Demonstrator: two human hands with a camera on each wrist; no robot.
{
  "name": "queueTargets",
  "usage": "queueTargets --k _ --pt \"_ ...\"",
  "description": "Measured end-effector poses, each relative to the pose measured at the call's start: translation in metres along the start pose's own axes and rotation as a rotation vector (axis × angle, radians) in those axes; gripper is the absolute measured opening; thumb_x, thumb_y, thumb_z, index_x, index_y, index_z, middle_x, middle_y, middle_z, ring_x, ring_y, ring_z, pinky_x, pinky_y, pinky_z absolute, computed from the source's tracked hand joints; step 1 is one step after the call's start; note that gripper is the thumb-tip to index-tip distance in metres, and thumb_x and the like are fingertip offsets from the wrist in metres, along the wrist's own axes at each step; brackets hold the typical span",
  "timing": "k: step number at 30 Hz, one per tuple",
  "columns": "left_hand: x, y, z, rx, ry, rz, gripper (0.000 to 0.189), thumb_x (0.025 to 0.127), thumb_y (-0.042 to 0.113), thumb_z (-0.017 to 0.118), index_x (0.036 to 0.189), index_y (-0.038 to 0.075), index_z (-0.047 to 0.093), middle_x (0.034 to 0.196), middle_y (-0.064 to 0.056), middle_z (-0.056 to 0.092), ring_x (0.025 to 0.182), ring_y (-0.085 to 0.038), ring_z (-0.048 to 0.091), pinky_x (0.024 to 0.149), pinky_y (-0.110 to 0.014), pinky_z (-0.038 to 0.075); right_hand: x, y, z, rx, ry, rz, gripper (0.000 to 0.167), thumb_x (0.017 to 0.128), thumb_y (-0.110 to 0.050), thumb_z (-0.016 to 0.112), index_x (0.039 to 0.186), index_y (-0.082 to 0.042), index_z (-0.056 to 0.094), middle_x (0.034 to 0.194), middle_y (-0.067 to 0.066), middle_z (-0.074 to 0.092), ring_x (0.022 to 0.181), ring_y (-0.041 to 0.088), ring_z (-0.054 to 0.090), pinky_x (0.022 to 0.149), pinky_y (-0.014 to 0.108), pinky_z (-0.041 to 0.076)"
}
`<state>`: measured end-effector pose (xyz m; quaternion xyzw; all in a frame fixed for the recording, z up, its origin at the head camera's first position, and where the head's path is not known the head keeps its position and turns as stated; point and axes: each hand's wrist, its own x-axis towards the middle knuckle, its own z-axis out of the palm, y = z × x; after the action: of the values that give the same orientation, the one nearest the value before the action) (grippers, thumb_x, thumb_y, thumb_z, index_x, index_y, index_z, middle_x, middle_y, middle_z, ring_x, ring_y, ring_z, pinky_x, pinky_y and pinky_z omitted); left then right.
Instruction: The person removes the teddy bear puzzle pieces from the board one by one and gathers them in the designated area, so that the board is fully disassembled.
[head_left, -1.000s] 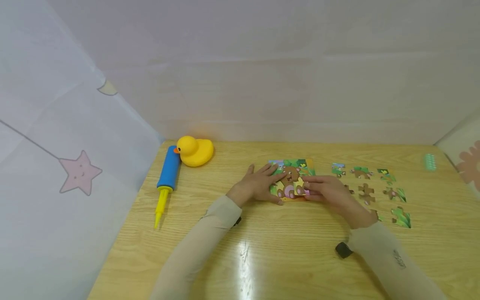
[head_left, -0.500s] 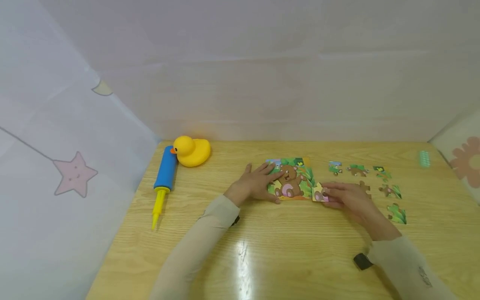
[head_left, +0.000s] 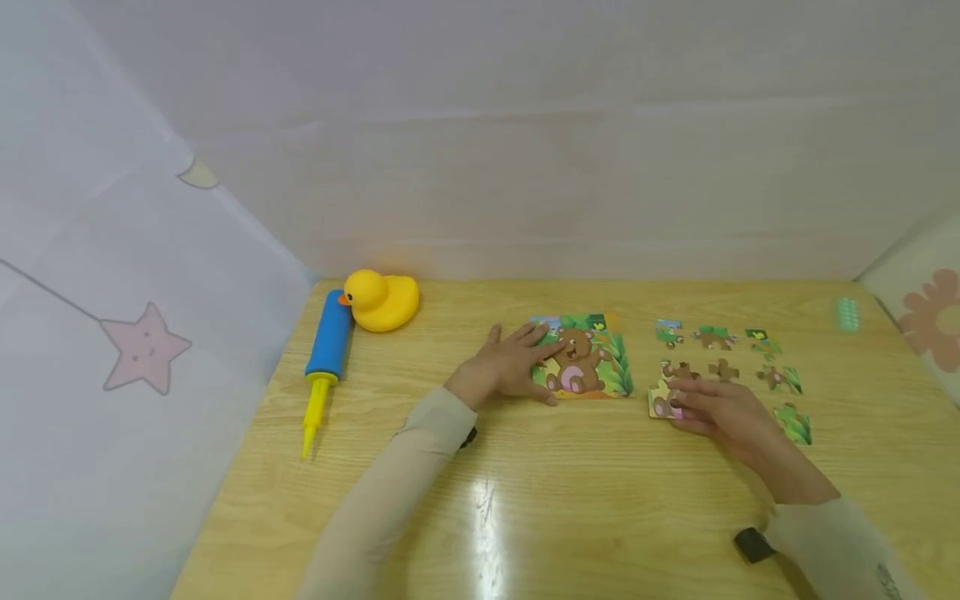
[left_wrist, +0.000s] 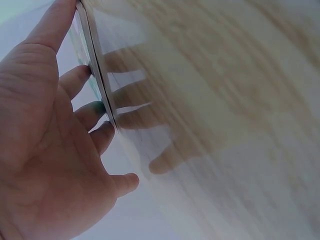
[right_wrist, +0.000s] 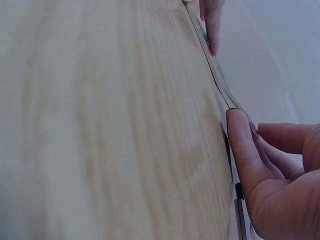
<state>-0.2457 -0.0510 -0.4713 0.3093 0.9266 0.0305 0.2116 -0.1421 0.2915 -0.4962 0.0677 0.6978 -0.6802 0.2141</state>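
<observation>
A square picture board (head_left: 618, 375) with a brown bear on green lies mid-table in the head view. My left hand (head_left: 506, 365) rests on its left part with fingers spread, covering that side. In the left wrist view, the fingers of the left hand (left_wrist: 55, 135) touch the thin board's edge. To the right of the board, my right hand (head_left: 738, 421) pinches a jigsaw piece (head_left: 660, 406) showing a bear's foot, yellow and pink. The piece is at the lower left of the loose jigsaw pieces, with the fingers over its right side. The right wrist view shows the right hand (right_wrist: 285, 190) with thumb and fingers close together.
Several loose jigsaw pieces (head_left: 724, 371) lie in rough rows on the right. A yellow toy duck (head_left: 386, 302) and a blue-and-yellow hand pump (head_left: 328, 346) are at the left back. A small mint-green bumpy object (head_left: 847, 315) lies at the far right, near the wall.
My right hand has moved right and toward me, carrying the jigsaw piece from over the board to the loose pieces. The board's right side is now uncovered. The left hand has stayed in place.
</observation>
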Motion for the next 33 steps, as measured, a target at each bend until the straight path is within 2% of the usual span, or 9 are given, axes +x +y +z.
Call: queueTargets --k 14,17,24,33 --pt "0.001 -0.003 -0.001 0.009 -0.014 0.002 0.101 0.082 0.075 0.064 0.162 0.043 0.011 0.173 0.006 -0.002 0.161 -0.020 -0.004 0.124 -0.066 -0.003 -0.010 0.001 -0.003 -0.070 0.023 -0.013 0.057 0.108 -0.018 0.049 0.151 0.016 0.031 0.120 -0.006 0.061 0.101 0.006 0.070 0.093 0.028 0.058" --pt "0.000 -0.002 -0.002 0.007 -0.022 0.003 0.101 0.083 0.075 0.064 0.162 0.043 0.011 0.173 0.006 -0.002 0.161 -0.019 -0.004 0.124 -0.066 -0.004 -0.011 0.001 -0.002 -0.096 0.042 -0.013 0.058 0.109 -0.022 0.049 0.150 0.016 0.034 0.122 0.000 0.060 0.101 0.006 0.070 0.093 0.027 0.058" --pt "0.000 -0.003 -0.004 0.019 -0.018 0.005 0.101 0.082 0.074 0.065 0.162 0.043 0.012 0.173 0.006 -0.001 0.161 -0.020 -0.002 0.125 -0.066 -0.002 -0.017 0.001 -0.001 -0.182 0.059 -0.044 0.057 0.111 -0.029 0.043 0.151 0.011 0.037 0.147 0.028 0.043 0.104 0.003 0.068 0.092 0.029 0.059" --pt "-0.001 -0.004 -0.002 -0.002 -0.012 0.002 0.100 0.082 0.073 0.066 0.162 0.043 0.012 0.173 0.006 -0.001 0.161 -0.019 -0.003 0.125 -0.066 -0.002 -0.020 0.001 -0.011 -0.276 0.023 -0.100 0.057 0.112 -0.031 0.039 0.145 0.016 0.042 0.146 0.037 0.045 0.103 0.002 0.070 0.088 0.029 0.060"
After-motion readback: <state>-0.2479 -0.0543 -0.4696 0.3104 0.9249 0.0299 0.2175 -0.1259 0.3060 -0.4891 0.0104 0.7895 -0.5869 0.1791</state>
